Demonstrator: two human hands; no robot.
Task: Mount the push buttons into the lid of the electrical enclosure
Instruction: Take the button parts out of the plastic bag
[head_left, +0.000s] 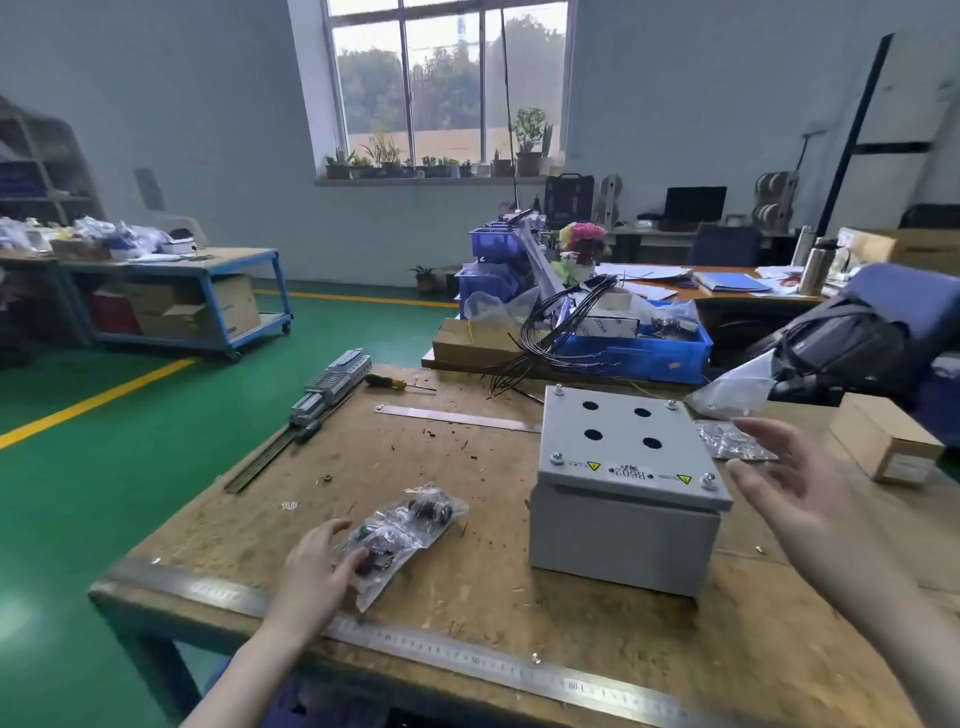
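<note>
While the fingers (349, 564) of the left hand (317, 571) curl onto the near end of a clear plastic bag of push buttons (402, 525), gripping it against the desk (467, 587), the right hand (784, 478) hangs in the air with its fingers (753, 431) spread and relaxed, holding nothing. That open hand is just to the right of the grey electrical enclosure (623, 535), not touching it. The enclosure stands upright on the desk, its lid (626, 447) on top with a bolt at each corner and four round holes, all unfilled. The bag lies well to the left of the enclosure. A second crinkled bag (735, 441) lies behind the right hand. A steel ruler (467, 660) runs along the near edge of the desk, and a yellow-handled screwdriver (387, 383) lies farther back.
</note>
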